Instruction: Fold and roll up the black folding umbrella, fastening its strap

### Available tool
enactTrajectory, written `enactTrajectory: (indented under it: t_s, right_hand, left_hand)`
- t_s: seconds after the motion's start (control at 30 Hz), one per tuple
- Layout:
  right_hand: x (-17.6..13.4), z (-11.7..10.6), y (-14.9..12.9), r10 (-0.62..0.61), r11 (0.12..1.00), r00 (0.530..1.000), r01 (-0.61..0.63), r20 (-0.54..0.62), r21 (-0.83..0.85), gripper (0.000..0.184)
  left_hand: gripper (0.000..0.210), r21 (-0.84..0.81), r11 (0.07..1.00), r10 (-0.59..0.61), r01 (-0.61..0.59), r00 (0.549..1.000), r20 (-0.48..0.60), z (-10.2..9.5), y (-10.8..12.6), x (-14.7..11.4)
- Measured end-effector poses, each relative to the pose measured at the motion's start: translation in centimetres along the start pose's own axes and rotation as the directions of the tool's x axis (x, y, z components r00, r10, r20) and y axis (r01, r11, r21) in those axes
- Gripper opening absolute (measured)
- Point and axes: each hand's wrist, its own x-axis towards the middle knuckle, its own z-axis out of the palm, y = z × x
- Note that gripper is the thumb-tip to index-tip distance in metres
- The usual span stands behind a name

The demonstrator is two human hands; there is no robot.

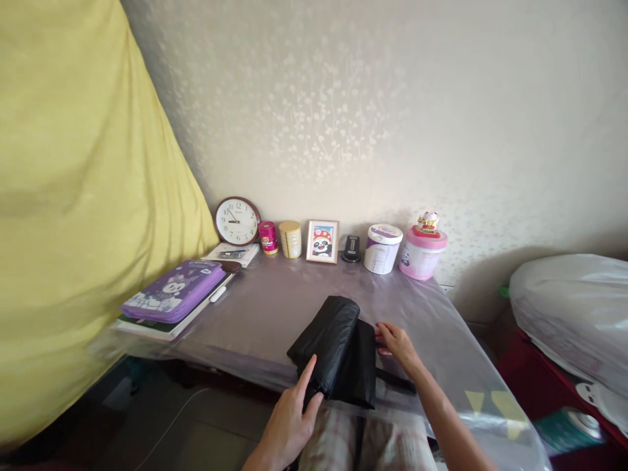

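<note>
A black, shiny, wrinkled bundle of thin material (338,347), partly rolled and partly folded flat, lies at the table's front edge; its exact kind I cannot tell. My left hand (293,418) grips its lower left end, with the forefinger along the roll and the thumb near its bottom end. At the flap's right edge, my right hand (396,345) has its fingertips closed on the black material. A narrow dark strip (396,379) sticks out from beneath the bundle, below my right wrist.
A purple zip case (174,291) rests on books at the left. Along the wall stand a clock (238,221), a pink tin (267,237), a cream canister (290,239), a panda picture frame (322,241), a black stand (351,248) and two tubs (383,249). Clear plastic covers the table (265,307).
</note>
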Motion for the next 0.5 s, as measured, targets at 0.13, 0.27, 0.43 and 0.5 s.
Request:
enactTrajectory:
  t_s: [0.13, 0.27, 0.43, 0.5]
  right_hand:
    - [-1.3, 1.2, -1.0, 0.037, 0.976, 0.999, -0.034, -0.006, 0.217, 0.015]
    - [-2.2, 1.9, -1.7, 0.044, 0.965, 0.999, -0.043, -0.001, 0.258, 0.019]
    - [-2.9, 3.0, -2.2, 0.017, 0.991, 0.999, -0.021, 0.029, 0.133, 0.021]
    - [-3.3, 3.1, -2.8, -0.017, 0.987, 0.999, 0.012, 0.029, 0.162, 0.022]
  left_hand:
    - [0.063, -0.089, 0.996, -0.009, 0.013, 0.999, 0.039, 0.0, 0.2, 0.0]
    - [0.065, -0.187, 0.982, -0.017, 0.027, 0.998, 0.06, 0.4, -0.1, 0.0]
    - [0.067, -0.264, 0.964, -0.014, 0.031, 0.998, 0.065, 0.4, -0.2, -0.1]
    - [0.066, -0.271, 0.962, -0.008, 0.025, 0.998, 0.065, 0.3, -0.1, -0.1]
